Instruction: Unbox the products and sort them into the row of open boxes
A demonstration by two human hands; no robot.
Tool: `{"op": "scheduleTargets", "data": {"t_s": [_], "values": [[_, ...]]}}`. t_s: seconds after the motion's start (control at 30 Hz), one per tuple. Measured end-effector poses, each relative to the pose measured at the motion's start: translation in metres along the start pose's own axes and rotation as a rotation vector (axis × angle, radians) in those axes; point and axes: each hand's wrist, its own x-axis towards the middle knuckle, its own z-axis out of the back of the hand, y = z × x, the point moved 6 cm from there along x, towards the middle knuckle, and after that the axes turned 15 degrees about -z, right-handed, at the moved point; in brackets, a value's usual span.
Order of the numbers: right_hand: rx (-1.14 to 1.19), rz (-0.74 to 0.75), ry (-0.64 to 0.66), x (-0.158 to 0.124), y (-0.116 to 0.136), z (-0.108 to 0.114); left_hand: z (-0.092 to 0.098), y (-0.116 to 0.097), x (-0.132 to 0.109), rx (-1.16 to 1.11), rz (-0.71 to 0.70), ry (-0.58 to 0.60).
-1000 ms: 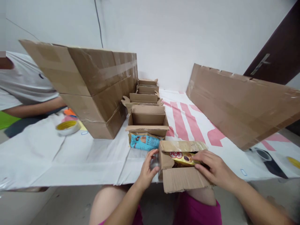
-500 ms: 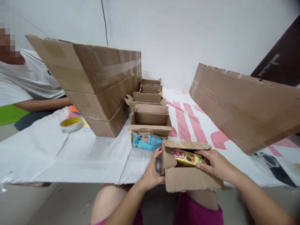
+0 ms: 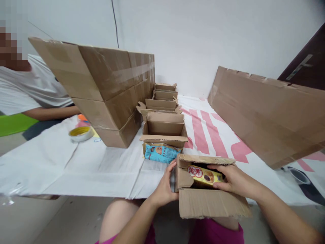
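Note:
At the table's near edge, my left hand [image 3: 164, 187] grips the left end of an open cardboard box [image 3: 212, 202], thumb low and fingers on its side. The box's front flap hangs out over my lap. Inside it lies a yellow snack box [image 3: 203, 175] with red lettering and a picture of round pastries. My right hand [image 3: 235, 179] reaches in from the right, its thumb and fingers closed around the right end of the snack box; some fingertips are hidden. Just behind the box's left end rests a blue snack packet [image 3: 160, 153].
Several open cardboard boxes [image 3: 165, 138] run in a row toward the wall. Stacked taped cartons [image 3: 114, 76] stand left of them, a large cardboard panel [image 3: 264, 112] right. Tape rolls [image 3: 81, 133] lie on the table; a person in a white shirt [image 3: 50, 88] sits at left.
The open box has tipped a little toward me, its front flap now lower. The yellow snack box sits lower inside it, with my right hand still on it. My view has shifted slightly.

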Motion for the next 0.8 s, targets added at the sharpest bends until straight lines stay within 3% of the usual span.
{"op": "scheduleTargets", "data": {"t_s": [0.13,0.3,0.8], "values": [[-0.108,-0.08,-0.087,-0.003,0.009,0.003,-0.001,0.003,-0.002,-0.007,0.062,0.007],[-0.149,-0.076,-0.095,0.0,0.012,0.002,-0.001,0.001,0.0,-0.02,0.096,0.013],[0.055,0.169,-0.389,-0.021,0.02,0.014,-0.003,0.004,-0.003,-0.165,0.063,-0.018]]}}
